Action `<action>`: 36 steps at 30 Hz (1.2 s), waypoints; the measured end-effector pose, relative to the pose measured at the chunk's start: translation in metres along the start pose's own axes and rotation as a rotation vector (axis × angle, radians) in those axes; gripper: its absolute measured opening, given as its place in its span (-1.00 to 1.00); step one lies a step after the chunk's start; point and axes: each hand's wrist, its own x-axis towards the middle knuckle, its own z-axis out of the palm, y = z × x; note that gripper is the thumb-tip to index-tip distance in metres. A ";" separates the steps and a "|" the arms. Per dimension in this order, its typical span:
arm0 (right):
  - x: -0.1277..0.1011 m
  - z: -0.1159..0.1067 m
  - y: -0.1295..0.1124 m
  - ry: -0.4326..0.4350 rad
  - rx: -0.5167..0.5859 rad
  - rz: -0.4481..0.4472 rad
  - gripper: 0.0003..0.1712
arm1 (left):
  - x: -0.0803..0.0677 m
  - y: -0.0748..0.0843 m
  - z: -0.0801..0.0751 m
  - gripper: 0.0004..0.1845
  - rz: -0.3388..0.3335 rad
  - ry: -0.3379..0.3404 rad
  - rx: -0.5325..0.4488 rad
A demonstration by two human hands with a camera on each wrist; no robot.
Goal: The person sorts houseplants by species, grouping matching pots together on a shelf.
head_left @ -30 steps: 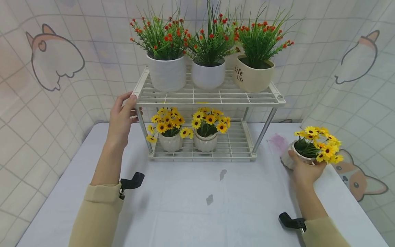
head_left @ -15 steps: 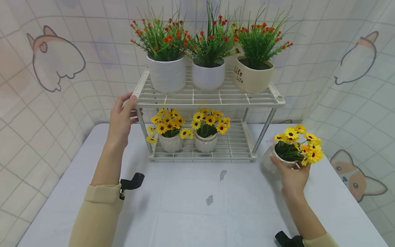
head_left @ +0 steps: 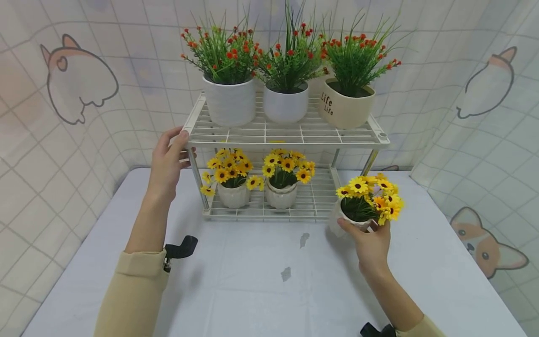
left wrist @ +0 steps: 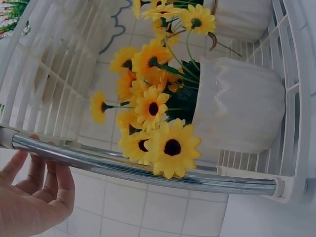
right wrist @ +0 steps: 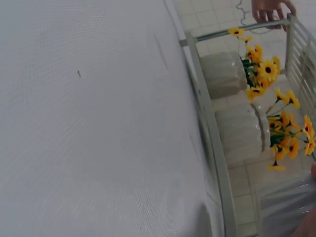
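Note:
My right hand [head_left: 372,245] grips a whitish flowerpot [head_left: 336,219] with yellow daisy-like flowers [head_left: 389,201]. It is at the front right corner of the two-tier wire rack [head_left: 316,140], in front of the right post. In the right wrist view only a bit of that hand [right wrist: 307,226] shows beside the pot [right wrist: 284,205]. My left hand [head_left: 165,164] holds the rack's upper left front corner, fingers about the metal post [left wrist: 148,170]. On the lower shelf stand two similar pots, the left one [head_left: 233,195] and the middle one [head_left: 281,195], both with yellow flowers.
The upper shelf bears a white pot [head_left: 230,103], a smaller white pot [head_left: 285,104] and a cream pot [head_left: 346,105] marked "Life", all with red-flowered plants. A white cloth [head_left: 252,299] covers the table. A tile-patterned curtain [head_left: 143,56] hangs behind.
My right hand has carried the yellow-flowered pot leftward from the table's right side to the rack's front right corner. The left hand keeps its hold on the rack.

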 end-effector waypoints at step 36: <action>0.051 0.098 0.006 -0.041 0.160 -0.291 -0.09 | 0.000 -0.001 0.001 -0.45 -0.012 0.002 -0.048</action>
